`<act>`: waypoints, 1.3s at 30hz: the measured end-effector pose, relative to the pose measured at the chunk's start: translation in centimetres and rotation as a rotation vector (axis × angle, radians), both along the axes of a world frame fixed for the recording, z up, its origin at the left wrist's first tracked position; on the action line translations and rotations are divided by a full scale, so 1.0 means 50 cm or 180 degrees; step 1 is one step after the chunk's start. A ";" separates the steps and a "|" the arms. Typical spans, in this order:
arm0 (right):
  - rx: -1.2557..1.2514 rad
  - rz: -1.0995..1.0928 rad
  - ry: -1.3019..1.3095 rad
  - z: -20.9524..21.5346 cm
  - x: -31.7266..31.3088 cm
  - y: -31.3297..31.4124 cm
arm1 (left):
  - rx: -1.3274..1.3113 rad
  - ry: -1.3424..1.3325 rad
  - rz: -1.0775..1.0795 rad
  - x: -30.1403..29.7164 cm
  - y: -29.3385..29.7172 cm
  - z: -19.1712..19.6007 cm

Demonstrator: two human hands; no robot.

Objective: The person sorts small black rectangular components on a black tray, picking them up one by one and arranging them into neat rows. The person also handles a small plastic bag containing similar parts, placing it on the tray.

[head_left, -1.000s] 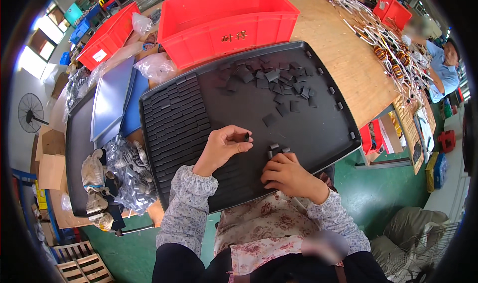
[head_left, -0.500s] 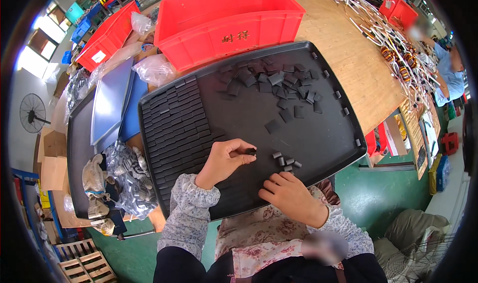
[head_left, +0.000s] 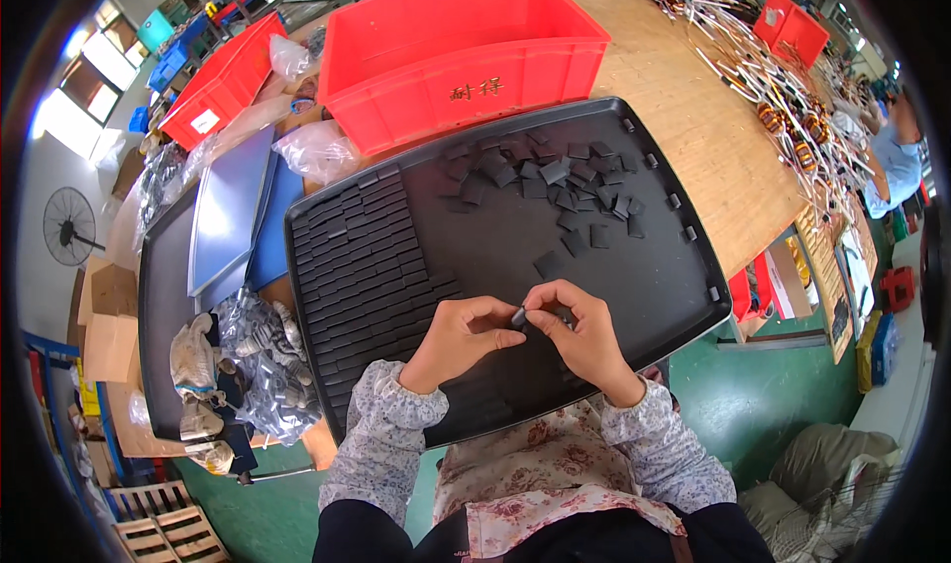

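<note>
My left hand and my right hand meet over the front of a black tray. Thumbs and fingers pinch a small dark piece between them; whether it is one part or two pressed together I cannot tell. Rows of flat black pieces lie packed along the tray's left side. Toward the back, similar flat pieces are heaped loosely. Several small grey cylinders stand spaced along the right rim. My right hand hides most of the cylinders in front.
A large red bin stands behind the tray, with a clear plastic bag beside it. Blue sheets and work gloves lie left. Wired copper coils cover the far right of the table, near another person.
My right hand has risen from beside the grey cylinders and now meets my left at the small piece. My left hand has shifted slightly right and down. The whole view has shifted slightly.
</note>
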State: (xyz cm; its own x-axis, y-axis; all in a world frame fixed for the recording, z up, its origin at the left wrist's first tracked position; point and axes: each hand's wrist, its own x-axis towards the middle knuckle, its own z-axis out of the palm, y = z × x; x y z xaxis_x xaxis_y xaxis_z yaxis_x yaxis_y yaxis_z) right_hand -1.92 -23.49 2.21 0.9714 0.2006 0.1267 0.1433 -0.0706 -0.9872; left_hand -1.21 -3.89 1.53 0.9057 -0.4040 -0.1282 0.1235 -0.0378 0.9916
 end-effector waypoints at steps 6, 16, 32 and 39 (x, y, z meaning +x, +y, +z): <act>-0.1196 0.0010 -0.1538 0.019 0.009 -0.005 | 0.0154 0.0138 -0.0166 0.003 0.002 -0.004; -0.2330 -0.0100 -0.1787 -0.022 0.080 -0.057 | 0.1514 -0.1693 0.0782 0.077 0.057 0.015; -0.2064 -0.0317 -0.1327 -0.055 0.066 -0.060 | 0.2067 -0.2753 0.0899 0.070 0.064 -0.016; -0.1805 -0.0432 -0.1100 -0.041 0.056 -0.048 | 0.1138 -0.1840 0.0414 0.019 -0.008 0.016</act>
